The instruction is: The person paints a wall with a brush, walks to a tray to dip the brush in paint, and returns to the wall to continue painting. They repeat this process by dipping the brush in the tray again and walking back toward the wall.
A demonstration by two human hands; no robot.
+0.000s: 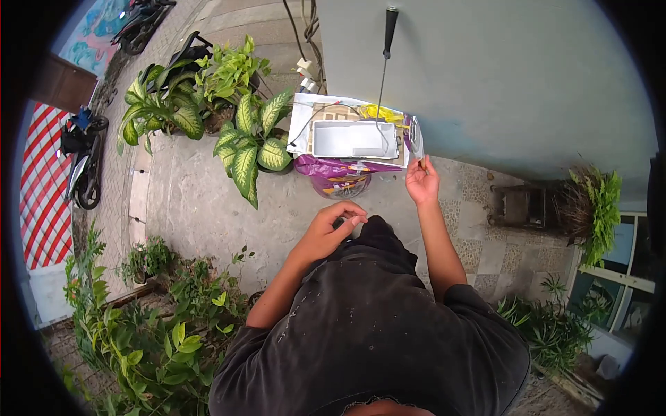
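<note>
- Nearest the camera: dark grey shirt (374, 340) on the person, speckled with pale spots, filling the bottom of the frame.
- Left hand (331, 229) held near the waist, fingers curled in with thumb and fingertips pinched together; too small to tell if anything sits between them.
- Right hand (422, 182) raised out in front, fingers closed round the handle of a paintbrush (415, 139), bristle end pointing up.
- Paintbrush sits just right of the paint tray (354, 139), at its right edge; can't tell if they touch.
- Paint tray is grey, rectangular, resting on white paper or card sheets (305, 114), which lie on top of a purple bag (338, 173) on the paving.
- Roller handle (386, 55), long and thin with a black grip, leans from the tray up against the pale blue-grey wall (499, 76).
- Yellow stuff (383, 112) behind the tray, unclear what.
- Potted plants (243, 132) with yellow-green variegated leaves just left of the tray stack.
- Parked motorbike (83, 159) far left, well apart from the hands.
- More green shrubs (152, 333) lower left, beside the left arm.
- Window frame (624, 277) far right, small plants below it.
</note>
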